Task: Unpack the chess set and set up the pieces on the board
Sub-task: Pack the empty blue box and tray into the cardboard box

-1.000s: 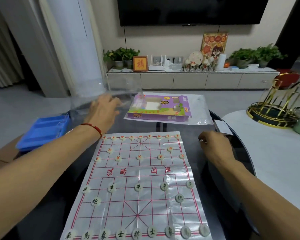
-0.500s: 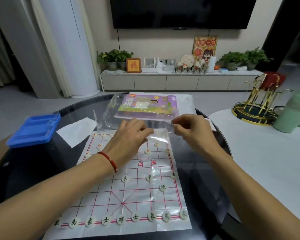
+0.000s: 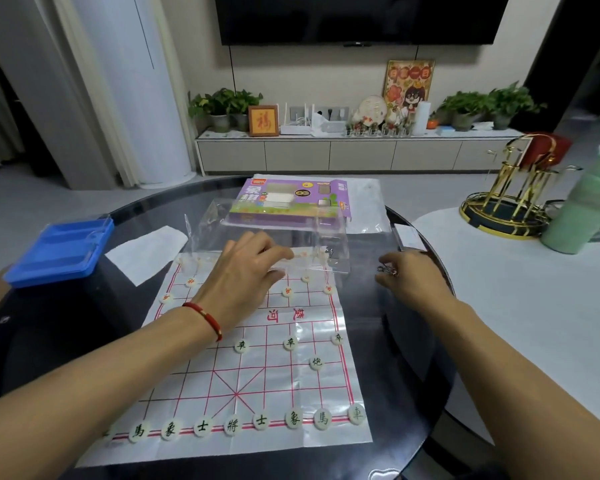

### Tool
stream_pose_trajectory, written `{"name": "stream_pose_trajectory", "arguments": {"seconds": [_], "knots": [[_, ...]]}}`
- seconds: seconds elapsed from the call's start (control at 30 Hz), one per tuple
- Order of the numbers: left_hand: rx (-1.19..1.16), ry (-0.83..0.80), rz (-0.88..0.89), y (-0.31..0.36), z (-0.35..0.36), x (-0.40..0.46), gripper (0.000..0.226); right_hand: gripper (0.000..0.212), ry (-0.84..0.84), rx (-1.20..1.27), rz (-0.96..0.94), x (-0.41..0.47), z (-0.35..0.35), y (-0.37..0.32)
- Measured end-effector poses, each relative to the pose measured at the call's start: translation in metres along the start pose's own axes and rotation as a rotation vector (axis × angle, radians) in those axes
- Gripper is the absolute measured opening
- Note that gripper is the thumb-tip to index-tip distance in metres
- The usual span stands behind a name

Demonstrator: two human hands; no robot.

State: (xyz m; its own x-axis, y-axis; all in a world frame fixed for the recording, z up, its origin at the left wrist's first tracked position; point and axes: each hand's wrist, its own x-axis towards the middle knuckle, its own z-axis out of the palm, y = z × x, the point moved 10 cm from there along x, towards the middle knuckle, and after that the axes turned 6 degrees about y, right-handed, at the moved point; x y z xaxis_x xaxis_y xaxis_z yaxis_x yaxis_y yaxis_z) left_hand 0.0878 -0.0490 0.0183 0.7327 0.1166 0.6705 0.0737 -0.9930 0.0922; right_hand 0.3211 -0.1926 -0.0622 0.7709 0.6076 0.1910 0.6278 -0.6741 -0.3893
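**Clear bag held over a finished board**

The board [image 3: 257, 368] is laid at frame centre, pieces set along both ends. A clear bag [image 3: 267, 237] is pinched by the left hand [image 3: 243, 275] above the far row; pieces could be swept askew. The right hand [image 3: 413, 277] is curled, its contents indiscernible. Far pieces are blurred behind plastic.

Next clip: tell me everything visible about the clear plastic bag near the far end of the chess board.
The clear plastic bag is thin, glossy, see-through film, creased and catching glare. It looks empty and lies loosely spread over the far edge of the chess board, covering some red-marked pieces there, with its far side reaching to the purple box, which shows through it. The left hand rests on its near edge, fingers over the film. The right hand is off it, to the right.
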Motion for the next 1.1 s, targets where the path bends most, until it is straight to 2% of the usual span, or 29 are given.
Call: {"name": "stream_pose_trajectory", "arguments": {"seconds": [0.1, 0.17, 0.23, 0.3, 0.4, 0.53, 0.7, 0.8, 0.9, 0.97, 1.1], "knots": [[0.002, -0.031, 0.016, 0.0, 0.004, -0.002, 0.036, 0.016, 0.027, -0.063, -0.075, 0.005, 0.003, -0.013], [0.008, -0.039, 0.019, -0.001, 0.004, -0.004, 0.037, 0.014, 0.013, -0.025, -0.048, 0.008, 0.004, -0.012], [0.014, -0.045, 0.019, -0.002, 0.004, -0.005, 0.038, 0.015, 0.066, 0.105, -0.006, 0.009, -0.006, -0.011], [0.012, -0.05, 0.025, -0.001, 0.004, -0.006, 0.039, 0.015, 0.196, 0.278, 0.008, 0.008, -0.029, -0.019], [-0.015, -0.053, 0.053, 0.008, 0.001, -0.007, 0.037, 0.011, 0.274, 0.509, -0.069, 0.005, -0.052, -0.052], [-0.038, -0.047, 0.11, 0.021, -0.005, -0.013, 0.036, 0.017, 0.275, 0.423, -0.177, 0.007, -0.048, -0.082], [-0.024, -0.018, 0.097, 0.011, -0.011, -0.021, 0.037, 0.019, 0.225, 0.457, -0.175, 0.006, -0.044, -0.09], [-0.014, 0.012, 0.079, 0.006, -0.016, -0.026, 0.036, 0.023, 0.236, 0.447, -0.084, 0.005, -0.049, -0.087], [0.0, 0.062, 0.065, 0.001, -0.027, -0.029, 0.036, 0.05, 0.062, 0.448, 0.089, 0.001, -0.031, -0.085], [0.004, 0.091, 0.057, -0.002, -0.035, -0.029, 0.035, 0.057, -0.111, 0.633, 0.215, -0.01, -0.014, -0.091], [0.016, 0.114, 0.063, -0.003, -0.046, -0.029, 0.034, 0.041, -0.397, 1.218, 0.401, -0.038, 0.012, -0.133]]}}
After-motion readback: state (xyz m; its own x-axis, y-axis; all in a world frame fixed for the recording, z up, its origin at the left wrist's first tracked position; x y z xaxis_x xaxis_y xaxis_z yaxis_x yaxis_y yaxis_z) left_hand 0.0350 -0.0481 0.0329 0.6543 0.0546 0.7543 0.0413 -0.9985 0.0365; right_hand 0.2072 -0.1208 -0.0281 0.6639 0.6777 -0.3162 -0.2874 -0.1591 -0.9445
